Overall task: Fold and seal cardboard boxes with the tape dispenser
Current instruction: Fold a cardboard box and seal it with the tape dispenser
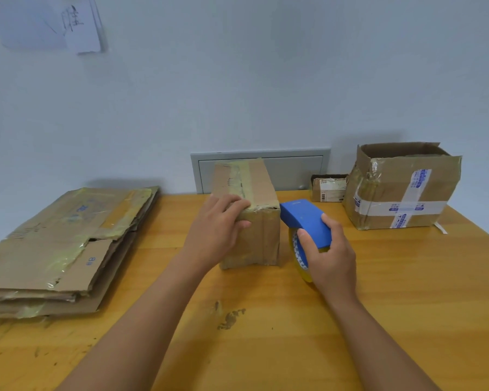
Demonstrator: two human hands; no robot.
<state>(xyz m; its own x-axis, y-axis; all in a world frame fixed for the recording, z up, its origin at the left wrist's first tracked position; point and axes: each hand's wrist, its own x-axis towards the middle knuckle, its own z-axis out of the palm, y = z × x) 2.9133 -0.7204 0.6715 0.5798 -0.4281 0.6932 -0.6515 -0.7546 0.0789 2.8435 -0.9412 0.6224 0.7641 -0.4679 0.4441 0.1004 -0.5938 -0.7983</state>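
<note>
A small closed cardboard box [249,213] stands near the middle of the wooden desk [407,292], its top seam already covered with a strip of yellowish tape. The left hand [218,227] rests over the box's near top corner, fingers curled across the edge and pressing down on it. The right hand [331,258] grips the blue tape dispenser [305,221] just beside the box's right side, thumb and fingers wrapped round the blue housing, with the roll of yellowish tape [301,261] showing beneath; the dispenser's front end is touching or almost touching the box's upper right edge. The box looks light and probably empty, so it is likely to slide or tip on the smooth desk when tape is pulled across it; holding it down from the top, as the left hand does, seems the sensible grasp. Its worn, creased walls will likely give under firm pressure, so corners and edges are the stiffest places to press. The dispenser is rigid plastic and easy to hold by its housing. A stack of flattened cardboard boxes [60,249] lies at the left of the desk, well apart, and an open-topped box with white printed tape [404,187] stands at the far right, with a small labelled carton [329,188] beside it.
</note>
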